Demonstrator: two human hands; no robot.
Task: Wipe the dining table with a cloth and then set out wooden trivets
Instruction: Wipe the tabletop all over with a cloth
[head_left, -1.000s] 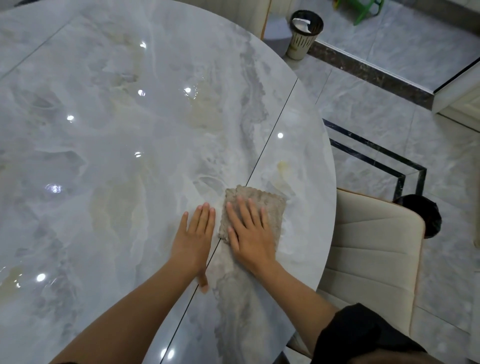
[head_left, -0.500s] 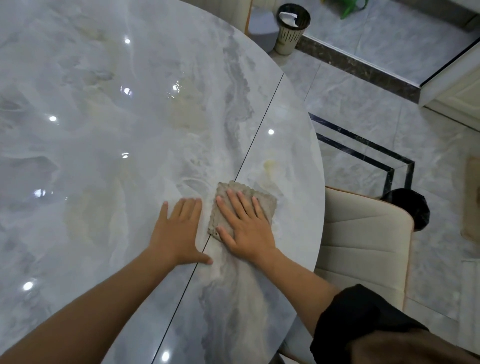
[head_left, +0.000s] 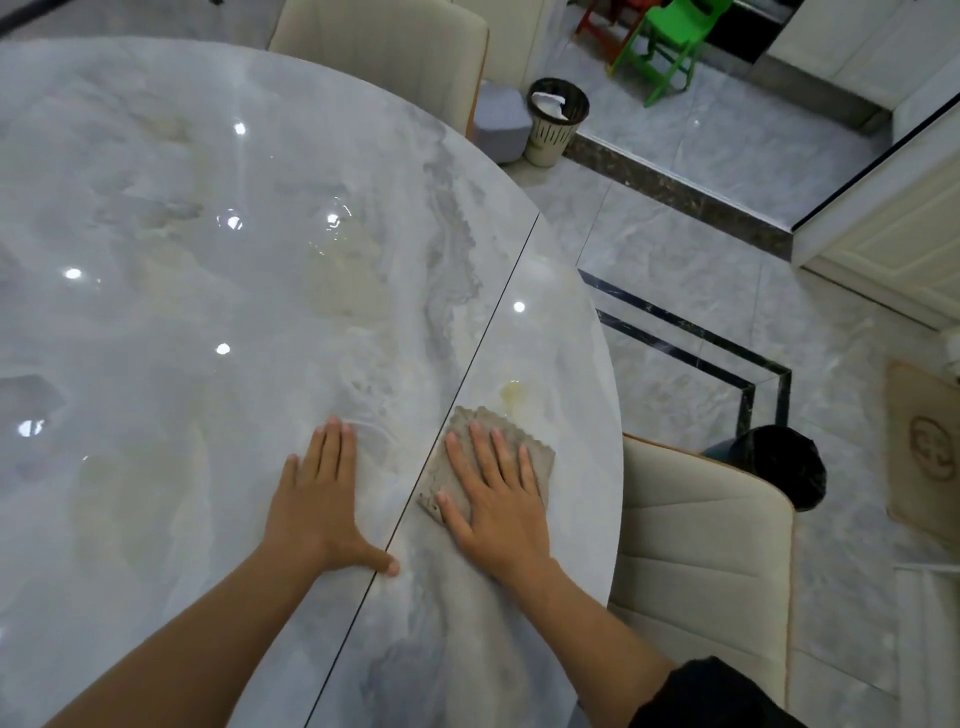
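Wiping stage, early to mid by the look of it. Right hand (head_left: 496, 499) lies flat on the cloth (head_left: 537, 457), fingers straight and slightly spread, pressing it to the dining table (head_left: 208, 312); nothing is pinched or gripped. The cloth is a small grey-beige square with a scalloped edge, just right of the dark seam line (head_left: 467, 374) that crosses the marble-look top, close to the table's right rim. Left hand (head_left: 322, 504) rests palm-down on bare tabletop just left of the seam, four fingers pressed together, thumb stuck out toward the seam; it holds nothing and seems to be bracing. A yellowish stain (head_left: 511, 389) sits right beyond the cloth's far edge, not yet wiped, probably the next target. Large pale blotches across the middle and left of the table could be marble pattern or residue; cannot tell. No wooden trivets visible anywhere, so that whole second part is left. Two cream chairs, one at the far edge (head_left: 384, 47) and one at the right (head_left: 701, 545), stand against the table; wastebasket (head_left: 556, 122) on the floor beyond.
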